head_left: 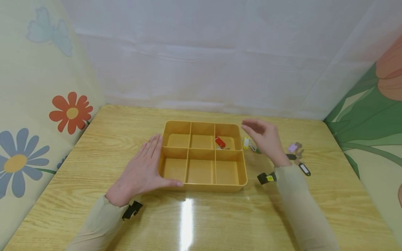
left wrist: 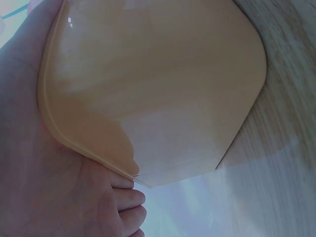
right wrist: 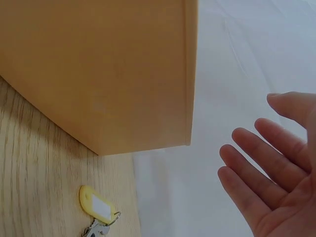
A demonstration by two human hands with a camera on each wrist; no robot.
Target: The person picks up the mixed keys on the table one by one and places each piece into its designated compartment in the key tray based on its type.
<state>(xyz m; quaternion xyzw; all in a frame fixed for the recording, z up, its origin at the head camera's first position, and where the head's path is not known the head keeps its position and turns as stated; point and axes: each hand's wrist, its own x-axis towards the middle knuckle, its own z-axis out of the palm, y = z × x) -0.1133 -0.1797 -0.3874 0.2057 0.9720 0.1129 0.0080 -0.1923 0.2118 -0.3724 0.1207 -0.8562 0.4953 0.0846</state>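
Note:
A yellow-orange organizer tray [head_left: 204, 187] with several compartments sits on the wooden table. My left hand [head_left: 141, 170] lies along its left side, fingers straight and the thumb across the front rim; in the left wrist view the palm is right at the tray's edge. Inside the back right compartment is a red key tag [head_left: 220, 142] with a key. My right hand [head_left: 265, 139] hovers by the back right corner, holding nothing, its fingers spread in the right wrist view. Below it on the table lies a yellow key tag [right wrist: 98, 205] with keys.
Right of the tray, a green key tag [head_left: 259, 150] is partly hidden by the right hand. Farther right lie a purple key tag [head_left: 293, 147], a black key tag [head_left: 304, 169] and another black tag [head_left: 291, 157]. A white cloth backdrop [head_left: 201, 69] stands behind the table [head_left: 150, 226].

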